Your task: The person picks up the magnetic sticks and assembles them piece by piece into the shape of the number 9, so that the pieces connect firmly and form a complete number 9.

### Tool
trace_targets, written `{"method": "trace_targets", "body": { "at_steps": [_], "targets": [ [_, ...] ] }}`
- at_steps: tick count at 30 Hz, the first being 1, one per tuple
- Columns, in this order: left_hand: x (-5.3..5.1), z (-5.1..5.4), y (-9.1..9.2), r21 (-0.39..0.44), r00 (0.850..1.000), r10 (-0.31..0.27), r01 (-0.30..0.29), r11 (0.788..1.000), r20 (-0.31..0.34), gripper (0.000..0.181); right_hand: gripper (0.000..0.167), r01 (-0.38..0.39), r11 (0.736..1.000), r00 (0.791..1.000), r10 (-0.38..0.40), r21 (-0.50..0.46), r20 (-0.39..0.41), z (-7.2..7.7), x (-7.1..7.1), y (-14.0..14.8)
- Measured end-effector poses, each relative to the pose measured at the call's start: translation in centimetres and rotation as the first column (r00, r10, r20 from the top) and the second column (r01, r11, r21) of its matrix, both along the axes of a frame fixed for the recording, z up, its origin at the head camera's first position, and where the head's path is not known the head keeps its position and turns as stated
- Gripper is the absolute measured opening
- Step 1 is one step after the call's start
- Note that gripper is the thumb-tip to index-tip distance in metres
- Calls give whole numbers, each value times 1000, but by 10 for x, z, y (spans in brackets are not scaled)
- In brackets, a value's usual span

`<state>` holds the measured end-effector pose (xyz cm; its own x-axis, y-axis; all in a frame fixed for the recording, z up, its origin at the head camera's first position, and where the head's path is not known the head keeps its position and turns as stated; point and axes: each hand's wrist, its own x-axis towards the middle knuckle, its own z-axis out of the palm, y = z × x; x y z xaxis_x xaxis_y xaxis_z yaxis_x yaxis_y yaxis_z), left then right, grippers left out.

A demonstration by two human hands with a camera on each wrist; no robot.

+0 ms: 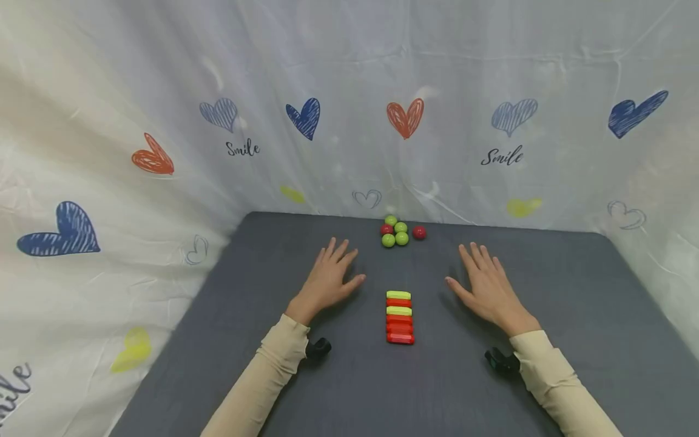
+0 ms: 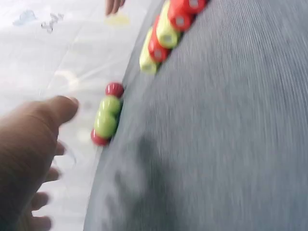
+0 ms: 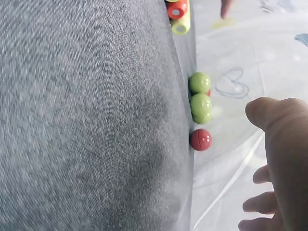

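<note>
My left hand [image 1: 325, 280] hovers over the dark table with fingers spread, holding nothing. On the other side, my right hand [image 1: 488, 290] is also held above the table, fingers extended and thumb apart. Between them lies a row of short red and yellow-green cylinders, the nearest a red cylinder [image 1: 400, 338] and the farthest a yellow-green cylinder [image 1: 398, 295]. Their ends show pale round centres in the wrist views. Farther back sits a cluster of shiny green balls [image 1: 401, 238] with a red ball [image 1: 386, 229] among them. A second red ball [image 3: 200, 139] stands slightly apart.
The grey table [image 1: 349, 388] ends at a white curtain [image 1: 349, 73] printed with hearts and the word "Smile", hanging at the back and both sides. A dark wrist mount [image 1: 318, 349] juts from the left sleeve, and another mount [image 1: 501, 361] from the right.
</note>
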<state>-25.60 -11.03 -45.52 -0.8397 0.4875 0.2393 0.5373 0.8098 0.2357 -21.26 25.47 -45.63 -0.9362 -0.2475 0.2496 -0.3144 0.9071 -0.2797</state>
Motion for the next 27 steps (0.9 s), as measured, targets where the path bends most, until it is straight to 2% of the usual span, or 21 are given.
{"method": "trace_targets", "body": {
  "at_steps": [3, 6, 8, 10, 12, 14, 16, 19, 22, 27],
  "targets": [
    [1, 3, 13, 57, 991, -109, 105, 993, 81, 50, 84, -11, 1000, 1000, 11, -10, 18, 0, 0, -4],
    [0, 5, 27, 120, 968, -202, 185, 975, 152, 38, 77, -48, 998, 999, 48, -44, -8, 0, 1, -10],
    [-1, 5, 36, 144, 951, -246, 222, 964, 187, 34, 66, -96, 991, 994, 91, -89, -52, -1, 2, -17],
    [-2, 5, 44, 152, 935, -276, 247, 957, 221, 30, 50, -168, 973, 984, 155, -158, -91, -2, 2, -25],
    [-5, 4, 50, 150, 919, -296, 264, 953, 261, 27, 35, -244, 942, 969, 227, -230, -100, -3, 0, -36],
    [-8, 3, 55, 149, 906, -309, 276, 950, 291, 23, 25, -304, 909, 953, 295, -285, -73, -5, -4, -48],
    [-11, 2, 58, 155, 894, -319, 283, 947, 314, 19, 19, -336, 887, 938, 347, -317, -23, -7, -10, -58],
    [-15, -1, 62, 170, 881, -345, 304, 937, 324, 15, 14, -349, 882, 923, 382, -315, 47, -11, -18, -67],
    [-19, -4, 66, 190, 873, -369, 323, 927, 318, 13, 11, -347, 889, 918, 388, -299, 86, -14, -25, -70],
    [-25, -7, 70, 188, 899, -346, 304, 934, 267, 15, 10, -348, 892, 923, 380, -288, 63, -14, -39, -72]
  ]
}}
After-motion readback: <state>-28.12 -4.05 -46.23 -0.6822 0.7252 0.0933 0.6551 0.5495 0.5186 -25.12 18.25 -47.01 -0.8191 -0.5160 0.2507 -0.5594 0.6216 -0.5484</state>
